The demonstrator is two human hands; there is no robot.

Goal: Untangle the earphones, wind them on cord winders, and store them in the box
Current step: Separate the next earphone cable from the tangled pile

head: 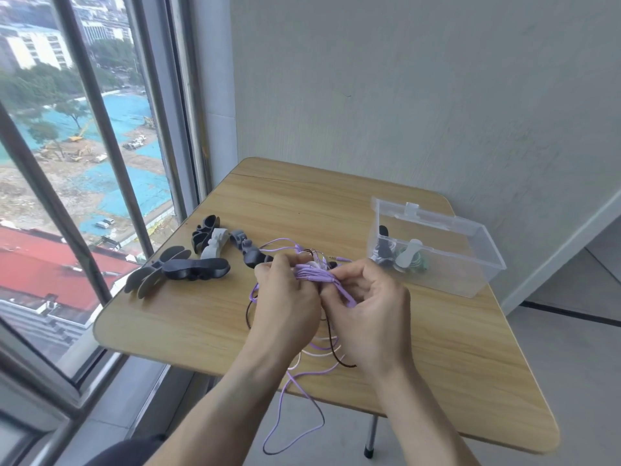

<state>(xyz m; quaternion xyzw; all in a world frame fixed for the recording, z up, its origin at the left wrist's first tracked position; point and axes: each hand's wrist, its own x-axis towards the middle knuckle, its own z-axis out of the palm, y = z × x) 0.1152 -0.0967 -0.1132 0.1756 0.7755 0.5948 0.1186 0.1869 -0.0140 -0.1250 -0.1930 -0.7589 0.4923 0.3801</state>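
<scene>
Above the middle of the wooden table [208, 317], my left hand [285, 297] grips a bundle of purple earphone cord [312, 274] wound on a winder that the cord hides. My right hand [369, 307] pinches the purple cord's loose strand just right of the bundle. Purple, white and dark cords [322, 351] hang tangled below my hands, and a purple loop [285, 422] drops past the table's near edge. A clear plastic box [470, 260] stands open at the right, with wound earphones [406, 257] inside.
Several empty cord winders lie at the table's left: dark ones [195, 269], a white one [215, 245] and a grey one [248, 250]. A window runs along the left, a wall stands behind the table, and the table leg [371, 435] shows below.
</scene>
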